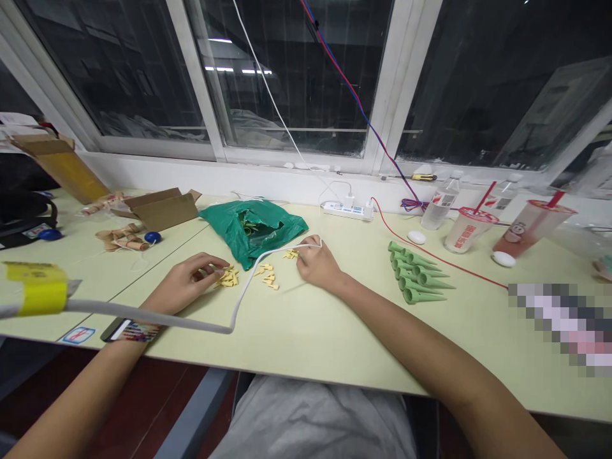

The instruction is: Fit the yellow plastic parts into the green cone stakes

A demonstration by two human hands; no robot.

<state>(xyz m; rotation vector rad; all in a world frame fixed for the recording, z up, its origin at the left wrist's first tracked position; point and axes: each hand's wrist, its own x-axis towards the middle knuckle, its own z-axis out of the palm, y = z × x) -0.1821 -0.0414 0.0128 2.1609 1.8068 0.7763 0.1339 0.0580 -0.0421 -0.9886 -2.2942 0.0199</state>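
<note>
My left hand [189,279] rests on the pale green table [306,338] with its fingers curled at the edge of a small heap of yellow plastic pieces [228,277]. Whether those fingers grip a piece is hidden. My right hand [315,262] lies curled just right of a few more yellow pieces [289,254], with a further scatter of them [266,276] between my hands. A white cable [243,299] runs across the table and ends at the top of my right hand.
Several green plastic cones [418,274] lie in rows to the right, past a red wire [444,258]. Behind my hands are a green plastic bag [253,233] and a power strip [347,210]. At the back stand a cardboard box [160,210], plastic bottles [440,203] and drink cups [471,229].
</note>
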